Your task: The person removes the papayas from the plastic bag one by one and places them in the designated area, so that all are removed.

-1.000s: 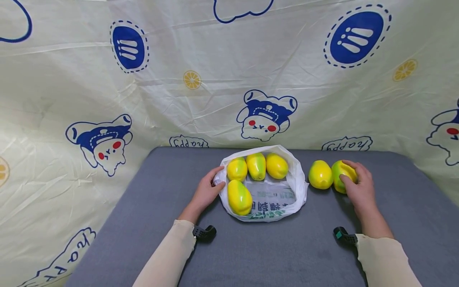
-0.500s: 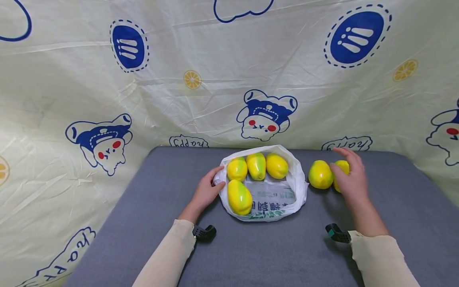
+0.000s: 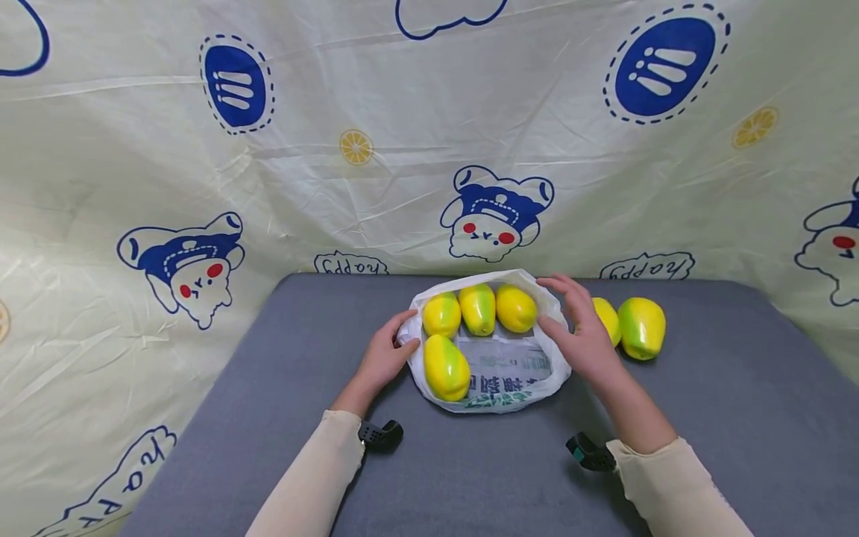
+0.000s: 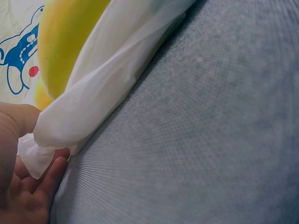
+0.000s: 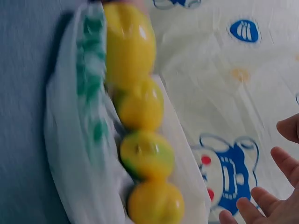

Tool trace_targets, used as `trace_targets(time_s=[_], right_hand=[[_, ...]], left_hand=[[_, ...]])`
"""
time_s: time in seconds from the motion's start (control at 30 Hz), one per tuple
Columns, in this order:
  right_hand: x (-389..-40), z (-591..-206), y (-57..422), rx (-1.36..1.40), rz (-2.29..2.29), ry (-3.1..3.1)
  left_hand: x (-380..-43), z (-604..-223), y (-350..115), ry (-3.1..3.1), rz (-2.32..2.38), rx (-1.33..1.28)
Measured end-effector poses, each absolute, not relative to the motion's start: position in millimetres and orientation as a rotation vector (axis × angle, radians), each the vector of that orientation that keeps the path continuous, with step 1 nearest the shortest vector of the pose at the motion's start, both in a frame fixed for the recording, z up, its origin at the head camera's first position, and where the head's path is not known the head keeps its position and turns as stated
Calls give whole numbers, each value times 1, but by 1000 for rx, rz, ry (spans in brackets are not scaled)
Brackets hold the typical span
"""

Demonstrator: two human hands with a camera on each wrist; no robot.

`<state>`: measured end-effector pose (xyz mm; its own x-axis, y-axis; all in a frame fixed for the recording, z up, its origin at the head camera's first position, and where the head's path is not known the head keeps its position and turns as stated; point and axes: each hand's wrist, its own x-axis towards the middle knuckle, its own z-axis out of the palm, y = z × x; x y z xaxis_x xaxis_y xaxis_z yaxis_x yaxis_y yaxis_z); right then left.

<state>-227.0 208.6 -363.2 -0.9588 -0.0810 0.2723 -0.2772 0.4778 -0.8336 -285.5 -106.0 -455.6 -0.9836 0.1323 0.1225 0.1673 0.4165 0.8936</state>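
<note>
A white plastic bag [image 3: 555,377] with green print lies spread wide, its mouth facing up. Inside, several glossy yellow-green fruits, papaya-like in shape, line the far side, and one such fruit [image 3: 447,368] sits at the near left. My left hand [image 3: 385,354] pinches the bag's left rim, thumb over the plastic [image 4: 79,116] and fingers under it. At the opposite rim hovers my right hand [image 3: 584,335], fingers spread and holding nothing. Behind it, a fruit [image 3: 608,317] outside the bag is partly hidden; another fruit [image 3: 642,329] stands just right of that one.
The bag rests on a grey cloth-covered table [image 3: 483,477]. A pale curtain [image 3: 403,216] with cartoon prints hangs along the table's far edge. Each wrist wears a black band, such as the right band [image 3: 590,452].
My right hand has let go of the rightmost fruit and moved left, past the other loose fruit, to the bag's right rim. The left hand keeps its place.
</note>
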Motion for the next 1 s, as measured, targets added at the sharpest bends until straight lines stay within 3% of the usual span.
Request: trace_targets(time_s=[0.67, 1.0], right_hand=[[-215, -416, 127, 830, 1513, -2723], [-216, -426, 118, 903, 1532, -2796]], left_hand=[[-287, -455, -106, -2596, -1658, -316], [-287, -456, -106, -2608, -1643, -304]])
